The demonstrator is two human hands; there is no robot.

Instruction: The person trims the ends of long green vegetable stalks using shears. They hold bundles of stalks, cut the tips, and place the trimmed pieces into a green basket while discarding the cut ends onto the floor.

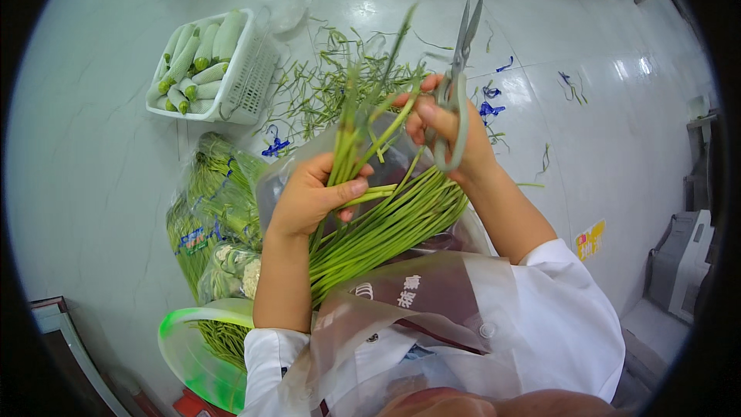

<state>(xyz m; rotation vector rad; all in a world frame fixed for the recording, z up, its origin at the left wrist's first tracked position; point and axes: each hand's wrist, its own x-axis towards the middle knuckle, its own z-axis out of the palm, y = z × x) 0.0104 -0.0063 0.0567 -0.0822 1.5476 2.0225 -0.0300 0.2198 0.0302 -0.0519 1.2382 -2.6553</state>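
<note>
My left hand [315, 194] grips a small bunch of garlic scapes [347, 150], their tips pointing up and away from me. In my right hand [448, 116] is a pair of scissors [458, 69], handles around my fingers and blades pointing away. The fingers of that hand also touch the upper part of a scape from the bunch; whether they pinch it is unclear. Across my lap, on a transparent plastic apron [486, 278], lies a thick pile of long garlic scapes [388, 226].
Cut scape tips [330, 87] litter the floor ahead, with blue tape scraps [491, 110]. A white basket [246, 92] holds netted zucchini [197, 63]. To the left are bagged scapes [226, 197] and wrapped cauliflower [250, 278]. A green-white basin [185, 353] contains cut scapes [223, 341].
</note>
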